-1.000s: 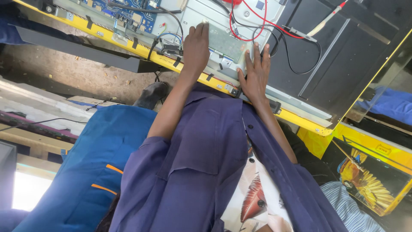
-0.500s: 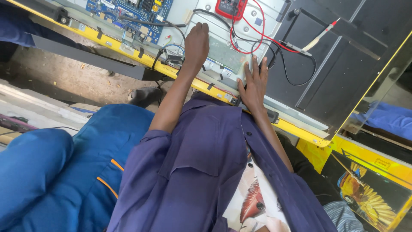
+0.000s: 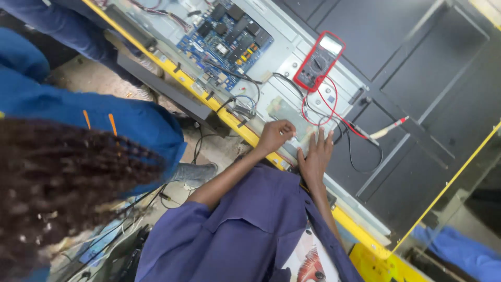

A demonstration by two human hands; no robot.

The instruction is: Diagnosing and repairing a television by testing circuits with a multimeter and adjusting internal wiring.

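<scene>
My left hand (image 3: 275, 134) rests with curled fingers on the lower edge of a small pale circuit board (image 3: 286, 110), set in the open metal back of a flat screen (image 3: 292, 62). Whether it holds anything is hidden. My right hand (image 3: 315, 156) lies flat beside it, fingers apart, on the panel's edge. A red multimeter (image 3: 318, 61) lies just beyond both hands. Its red and black leads (image 3: 334, 112) loop past my right fingers to a probe (image 3: 389, 127) on the black rear cover (image 3: 417, 78).
A blue main circuit board (image 3: 224, 36) with wires sits at the panel's left end. A yellow frame edge (image 3: 235, 124) runs diagonally under the screen. Another person in blue clothing (image 3: 104, 120), with braided hair (image 3: 62, 177), bends close on my left. Cables (image 3: 172, 198) lie on the floor.
The view has swung so the multimeter and blue board are fully visible. My left hand went from flat to curled on the small board. The other person's head has come into view.
</scene>
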